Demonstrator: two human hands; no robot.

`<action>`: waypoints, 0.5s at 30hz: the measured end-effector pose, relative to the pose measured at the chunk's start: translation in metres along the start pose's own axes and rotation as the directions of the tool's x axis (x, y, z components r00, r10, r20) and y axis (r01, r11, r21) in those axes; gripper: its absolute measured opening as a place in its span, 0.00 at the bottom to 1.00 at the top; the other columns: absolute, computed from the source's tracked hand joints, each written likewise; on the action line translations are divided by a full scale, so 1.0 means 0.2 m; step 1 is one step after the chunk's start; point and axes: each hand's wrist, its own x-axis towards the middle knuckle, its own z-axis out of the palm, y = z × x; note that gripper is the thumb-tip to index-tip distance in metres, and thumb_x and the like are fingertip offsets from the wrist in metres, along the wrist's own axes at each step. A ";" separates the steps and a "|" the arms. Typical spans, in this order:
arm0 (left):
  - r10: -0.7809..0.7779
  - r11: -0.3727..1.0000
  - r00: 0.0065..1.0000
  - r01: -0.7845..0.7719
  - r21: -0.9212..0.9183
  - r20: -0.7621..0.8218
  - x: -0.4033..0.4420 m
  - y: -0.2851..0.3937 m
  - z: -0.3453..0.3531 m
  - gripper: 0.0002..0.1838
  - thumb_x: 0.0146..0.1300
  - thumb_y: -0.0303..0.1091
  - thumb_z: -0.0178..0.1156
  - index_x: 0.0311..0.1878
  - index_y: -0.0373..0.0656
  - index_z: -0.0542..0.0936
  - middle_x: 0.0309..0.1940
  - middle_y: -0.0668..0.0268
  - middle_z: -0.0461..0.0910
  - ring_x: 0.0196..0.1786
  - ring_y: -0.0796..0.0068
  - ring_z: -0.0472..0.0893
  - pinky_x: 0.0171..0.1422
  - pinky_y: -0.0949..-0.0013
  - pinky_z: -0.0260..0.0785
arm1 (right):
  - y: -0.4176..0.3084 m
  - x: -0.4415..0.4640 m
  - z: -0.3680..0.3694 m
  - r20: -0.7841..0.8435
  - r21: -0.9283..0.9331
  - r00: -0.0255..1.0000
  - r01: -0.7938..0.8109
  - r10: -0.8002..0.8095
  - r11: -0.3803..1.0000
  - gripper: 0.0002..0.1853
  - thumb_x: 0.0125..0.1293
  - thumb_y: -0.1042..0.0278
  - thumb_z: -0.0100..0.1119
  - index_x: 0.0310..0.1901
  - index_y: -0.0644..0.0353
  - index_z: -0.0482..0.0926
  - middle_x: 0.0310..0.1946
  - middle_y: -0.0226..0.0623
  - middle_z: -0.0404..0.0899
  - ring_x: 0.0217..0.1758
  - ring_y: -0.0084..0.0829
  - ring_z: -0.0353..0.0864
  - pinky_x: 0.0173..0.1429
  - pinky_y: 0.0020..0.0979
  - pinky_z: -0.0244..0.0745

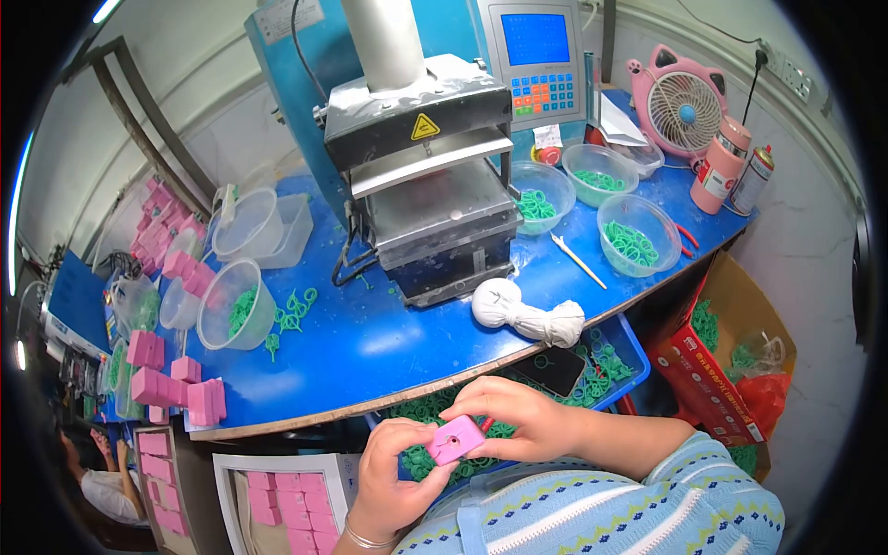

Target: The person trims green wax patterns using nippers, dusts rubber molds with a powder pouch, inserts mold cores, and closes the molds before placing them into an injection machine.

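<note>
Between my two hands is a small pink block with rounded corners and a dark hole in its facing side. My left hand grips its left and lower edge between thumb and fingers. With thumb and fingertips, my right hand holds the block's right and upper edge. Something small and red shows beside my right fingers; what it is I cannot make out. Under my hands, a blue tray in front of the table holds many green rings, and a dark phone lies on them.
A press machine stands on the blue table. Clear bowls of green rings, a white cloth bundle and a pen-like tool lie around it. Pink blocks are stacked left; a red carton stands right. Another person sits far left.
</note>
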 end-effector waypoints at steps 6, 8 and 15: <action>0.060 0.994 0.996 -0.066 0.085 0.071 0.05 0.03 -0.03 0.21 0.40 0.25 0.72 0.38 0.42 0.74 0.34 0.60 0.77 0.38 0.62 0.78 0.42 0.64 0.70 | -0.01 0.00 0.00 -0.004 -0.035 0.999 -0.036 0.036 0.999 0.21 0.56 0.65 0.64 0.49 0.63 0.72 0.41 0.41 0.73 0.45 0.38 0.72 0.50 0.36 0.68; 0.046 0.995 0.990 -0.057 0.076 0.133 0.05 0.03 -0.06 0.19 0.40 0.26 0.72 0.36 0.42 0.75 0.32 0.60 0.77 0.37 0.61 0.78 0.41 0.65 0.70 | 0.00 -0.01 -0.01 0.065 -0.063 0.997 -0.043 0.047 0.997 0.21 0.55 0.65 0.65 0.49 0.62 0.73 0.41 0.41 0.73 0.44 0.39 0.72 0.48 0.37 0.69; 0.070 0.995 0.986 -0.081 0.062 0.152 0.03 0.00 -0.04 0.18 0.39 0.31 0.74 0.33 0.43 0.77 0.32 0.61 0.78 0.37 0.60 0.79 0.41 0.63 0.70 | 0.01 0.00 0.00 0.072 -0.089 0.997 0.017 -0.011 0.996 0.22 0.54 0.62 0.65 0.49 0.60 0.73 0.42 0.41 0.73 0.46 0.39 0.73 0.48 0.37 0.69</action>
